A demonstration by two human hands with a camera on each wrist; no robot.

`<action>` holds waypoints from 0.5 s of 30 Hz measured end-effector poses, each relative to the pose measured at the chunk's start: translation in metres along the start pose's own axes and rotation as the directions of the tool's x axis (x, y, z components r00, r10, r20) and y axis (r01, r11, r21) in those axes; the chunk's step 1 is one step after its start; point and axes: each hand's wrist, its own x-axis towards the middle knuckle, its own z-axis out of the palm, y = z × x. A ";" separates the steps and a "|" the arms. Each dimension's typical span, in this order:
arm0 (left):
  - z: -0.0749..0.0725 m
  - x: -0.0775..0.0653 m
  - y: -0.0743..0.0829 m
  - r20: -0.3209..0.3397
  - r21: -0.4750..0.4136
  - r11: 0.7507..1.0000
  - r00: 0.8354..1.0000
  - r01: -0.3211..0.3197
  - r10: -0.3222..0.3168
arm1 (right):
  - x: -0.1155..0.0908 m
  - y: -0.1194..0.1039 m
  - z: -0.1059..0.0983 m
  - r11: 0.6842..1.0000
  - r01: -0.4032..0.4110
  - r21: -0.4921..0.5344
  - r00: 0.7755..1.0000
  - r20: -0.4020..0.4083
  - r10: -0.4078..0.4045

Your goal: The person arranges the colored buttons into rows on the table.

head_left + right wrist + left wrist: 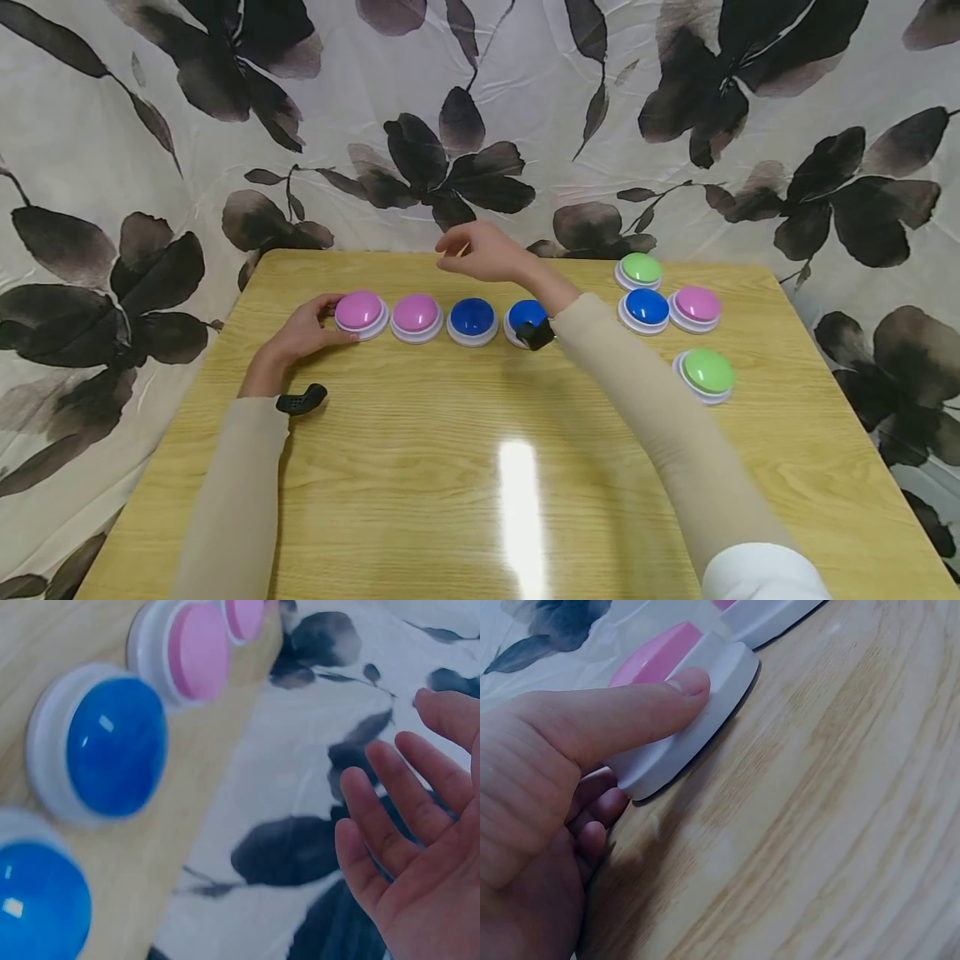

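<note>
My left hand (303, 332) holds the leftmost pink push button (358, 309) by its white base. The thumb (649, 712) lies along the near side of that base in the left wrist view, with the other fingers round its outer side. A second pink button (417, 313) sits just right of it, followed in the row by a blue button (472, 317) and another blue button (527, 313), partly covered by the right wrist's camera. Raised over the back edge of the table, my right hand (483, 252) has loosely bent fingers with nothing in them.
At the right, a green button (641, 268), a blue button (647, 307) and a pink button (696, 305) stand close together. Another green button (707, 372) lies nearer, beside the right sleeve. Behind the wooden table (405, 467) hangs a flowered cloth (555, 100).
</note>
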 end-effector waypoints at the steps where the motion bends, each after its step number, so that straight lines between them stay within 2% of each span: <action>1: 0.000 -0.001 0.000 0.000 0.003 1.000 1.000 -0.002 0.002 | -0.007 0.000 -0.004 1.000 -0.010 -0.005 1.000 0.002 0.010; 7: 0.000 -0.006 0.000 -0.015 -0.001 1.000 1.000 -0.012 0.012 | -0.051 0.014 -0.020 0.998 -0.054 -0.012 0.998 -0.037 0.054; 15: 0.006 -0.017 0.001 -0.028 -0.016 1.000 0.999 -0.022 0.021 | -0.108 0.043 -0.026 0.994 -0.105 0.032 0.986 -0.125 0.108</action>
